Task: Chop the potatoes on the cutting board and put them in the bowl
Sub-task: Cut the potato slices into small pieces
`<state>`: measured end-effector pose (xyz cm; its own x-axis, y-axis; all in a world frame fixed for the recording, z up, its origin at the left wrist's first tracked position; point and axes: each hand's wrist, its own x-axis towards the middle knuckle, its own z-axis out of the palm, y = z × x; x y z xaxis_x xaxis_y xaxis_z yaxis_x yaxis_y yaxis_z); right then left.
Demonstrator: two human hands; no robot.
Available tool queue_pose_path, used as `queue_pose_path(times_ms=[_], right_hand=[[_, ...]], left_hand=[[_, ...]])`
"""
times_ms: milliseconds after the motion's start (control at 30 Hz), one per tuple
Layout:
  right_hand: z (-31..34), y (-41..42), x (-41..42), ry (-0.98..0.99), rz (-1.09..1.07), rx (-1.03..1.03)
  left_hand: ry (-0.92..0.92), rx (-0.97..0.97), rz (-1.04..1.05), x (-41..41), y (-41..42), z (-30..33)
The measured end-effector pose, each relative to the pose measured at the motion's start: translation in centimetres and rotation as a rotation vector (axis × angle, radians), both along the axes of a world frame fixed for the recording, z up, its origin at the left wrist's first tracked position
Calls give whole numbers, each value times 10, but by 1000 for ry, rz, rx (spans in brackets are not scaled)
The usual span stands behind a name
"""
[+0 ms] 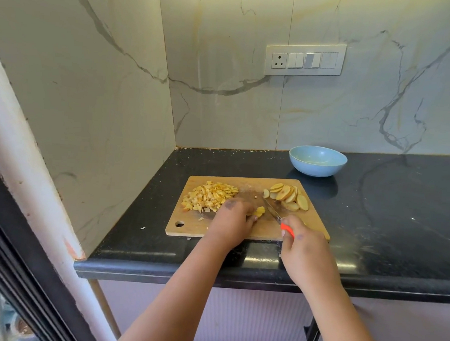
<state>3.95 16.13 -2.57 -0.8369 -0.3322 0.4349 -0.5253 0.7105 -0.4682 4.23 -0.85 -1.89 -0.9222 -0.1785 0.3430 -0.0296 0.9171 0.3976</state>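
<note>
On the cutting board (241,230), your left hand (233,218) pinches potato strips (259,212); your right hand (303,243) grips the knife (274,213). You're mid-chop; slices (288,196) wait right, bowl (317,160) far.

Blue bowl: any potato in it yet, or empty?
Empty. The blue bowl shows only bare interior; diced potato and slices lie on the cutting board.
</note>
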Motion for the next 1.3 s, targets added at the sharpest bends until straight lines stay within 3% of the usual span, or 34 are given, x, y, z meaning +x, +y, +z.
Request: queue_pose_path(times_ms=[233, 533, 633, 767, 867, 1133, 1300], right_hand=[[-2, -3, 16, 37, 23, 13], [10, -30, 9, -66, -23, 279], [6, -28, 0, -77, -12, 159], [-7, -13, 5, 59, 26, -66], [-10, -10, 13, 101, 57, -14], [6, -33, 3, -22, 0, 270], [-3, -24, -2, 1, 58, -14]], left_hand=[[-8, -16, 14, -6, -2, 3], [43, -17, 25, -11, -2, -6], [99, 36, 13, -7, -4, -12], [106, 84, 5, -3, -5, -12], [123, 118, 40, -3, -6, -13], [82, 131, 73, -5, -7, -9], [108, 179, 65, 0, -8, -10]])
